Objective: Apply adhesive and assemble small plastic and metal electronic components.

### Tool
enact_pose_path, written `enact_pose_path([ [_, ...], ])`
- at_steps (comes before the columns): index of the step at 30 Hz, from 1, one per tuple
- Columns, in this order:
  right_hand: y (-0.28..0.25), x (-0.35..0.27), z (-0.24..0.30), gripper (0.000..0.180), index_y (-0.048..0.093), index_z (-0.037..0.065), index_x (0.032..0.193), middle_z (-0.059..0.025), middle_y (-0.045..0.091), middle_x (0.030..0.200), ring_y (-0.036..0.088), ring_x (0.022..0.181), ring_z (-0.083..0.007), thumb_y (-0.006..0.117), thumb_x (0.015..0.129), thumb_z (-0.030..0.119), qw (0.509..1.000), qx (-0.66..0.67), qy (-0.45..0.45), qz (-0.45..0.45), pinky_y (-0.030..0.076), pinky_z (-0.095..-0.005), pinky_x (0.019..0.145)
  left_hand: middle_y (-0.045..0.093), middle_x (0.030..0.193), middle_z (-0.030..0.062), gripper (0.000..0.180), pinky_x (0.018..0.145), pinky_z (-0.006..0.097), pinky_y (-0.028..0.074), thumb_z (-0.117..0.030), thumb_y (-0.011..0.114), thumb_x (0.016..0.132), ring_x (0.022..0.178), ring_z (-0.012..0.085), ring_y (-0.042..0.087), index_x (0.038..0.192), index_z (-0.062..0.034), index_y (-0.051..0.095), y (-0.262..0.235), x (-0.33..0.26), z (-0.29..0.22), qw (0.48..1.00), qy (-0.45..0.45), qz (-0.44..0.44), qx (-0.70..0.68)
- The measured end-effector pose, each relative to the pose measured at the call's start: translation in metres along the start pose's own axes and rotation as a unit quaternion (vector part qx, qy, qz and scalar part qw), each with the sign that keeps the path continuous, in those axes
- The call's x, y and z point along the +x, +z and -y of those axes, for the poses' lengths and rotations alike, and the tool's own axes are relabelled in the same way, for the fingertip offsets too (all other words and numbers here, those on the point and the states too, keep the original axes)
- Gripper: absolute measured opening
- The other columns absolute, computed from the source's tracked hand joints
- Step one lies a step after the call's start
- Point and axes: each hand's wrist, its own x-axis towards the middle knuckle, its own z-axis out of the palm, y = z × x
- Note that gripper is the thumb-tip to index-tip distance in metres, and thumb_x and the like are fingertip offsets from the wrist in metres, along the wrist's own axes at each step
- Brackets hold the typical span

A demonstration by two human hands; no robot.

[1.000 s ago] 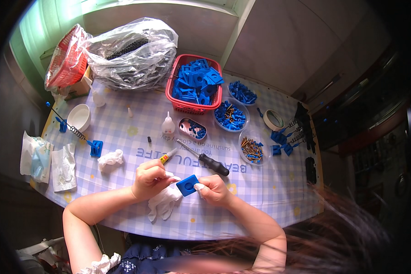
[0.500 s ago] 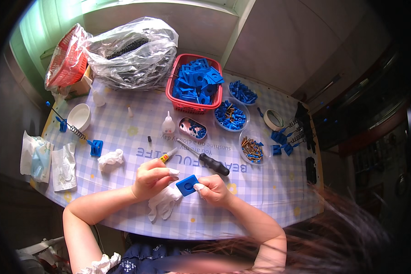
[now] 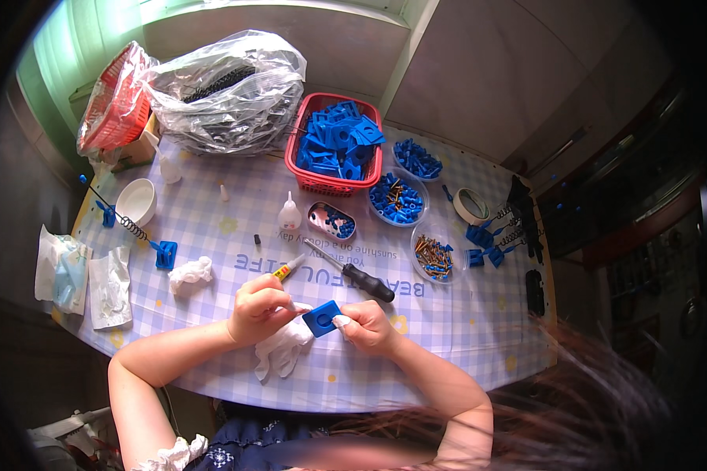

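Plate (image 3: 320, 315), blue, flat and four-cornered, with a ring near its middle, was tilted above the tablecloth (image 3: 479, 337) in my remote head view. The right hand (image 3: 368, 326) had its fingers clamped on the plate's edge. The left hand (image 3: 263, 308) was curled close by; whether it gripped the yellow tube (image 3: 283, 272), I couldn't tell. Blue lettering on the tablecloth stood upside down.

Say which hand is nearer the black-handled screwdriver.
Right. The right hand is just on the near side of the screwdriver handle; the left hand is farther, to its left.
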Motion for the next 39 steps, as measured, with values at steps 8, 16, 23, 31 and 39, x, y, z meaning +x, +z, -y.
enact_pose_path([
  [8, -0.001, 0.0, 0.0, 0.027, 0.041, 0.002, 0.054, 0.0012, 0.038, 0.047, 0.032, 0.043, -0.0056, 0.045, 0.078, 0.013, 1.0, -0.006, 0.0, 0.003, 0.027, -0.0234, 0.04, 0.046, 0.06, 0.0037, 0.02, 0.04, 0.022, 0.031, -0.002, 0.067, 0.06, 0.046, 0.011, 0.041, 0.077, -0.0043, 0.055, -0.004, 0.005, -0.006, 1.0, -0.006, 0.021, 0.022],
  [16, -0.003, -0.004, -0.001, 0.027, 0.041, 0.001, 0.058, 0.0006, 0.032, 0.05, 0.029, 0.048, -0.0073, 0.046, 0.08, 0.015, 1.0, 0.007, 0.015, 0.003, 0.027, -0.0257, 0.043, 0.047, 0.066, 0.0058, 0.01, 0.047, 0.023, 0.035, -0.01, 0.057, 0.072, 0.053, 0.013, 0.045, 0.076, -0.0011, 0.054, -0.004, 0.014, -0.014, 0.976, -0.193, 0.094, -0.037],
  [23, -0.002, -0.003, -0.001, 0.027, 0.04, 0.001, 0.057, 0.0007, 0.031, 0.05, 0.029, 0.048, -0.007, 0.046, 0.08, 0.015, 1.0, 0.007, 0.012, -0.002, 0.027, -0.0259, 0.042, 0.048, 0.066, 0.008, 0.013, 0.05, 0.028, 0.037, -0.013, 0.054, 0.074, 0.057, 0.0188, 0.048, 0.074, 0.0, 0.053, -0.005, 0.012, -0.009, 0.964, -0.138, 0.218, -0.058],
  [31, 0.002, 0.0, -0.001, 0.027, 0.042, 0.003, 0.055, 0.0021, 0.037, 0.046, 0.032, 0.042, -0.0054, 0.045, 0.08, 0.013, 0.999, -0.034, -0.01, -0.019, 0.027, -0.0228, 0.039, 0.045, 0.061, 0.0079, 0.014, 0.048, 0.028, 0.033, -0.012, 0.052, 0.074, 0.053, 0.0183, 0.043, 0.068, 0.0007, 0.049, -0.004, 0.009, -0.006, 0.958, -0.137, 0.225, -0.11],
  [39, 0.003, 0.001, 0.003, 0.028, 0.041, 0.003, 0.057, 0.0018, 0.037, 0.046, 0.031, 0.042, -0.0062, 0.044, 0.081, 0.015, 0.998, -0.053, -0.039, -0.012, 0.027, -0.0235, 0.039, 0.041, 0.058, 0.0072, 0.016, 0.048, 0.027, 0.032, -0.011, 0.054, 0.075, 0.053, 0.0156, 0.041, 0.068, 0.0018, 0.049, -0.005, 0.011, -0.004, 0.947, -0.152, 0.234, -0.162],
])
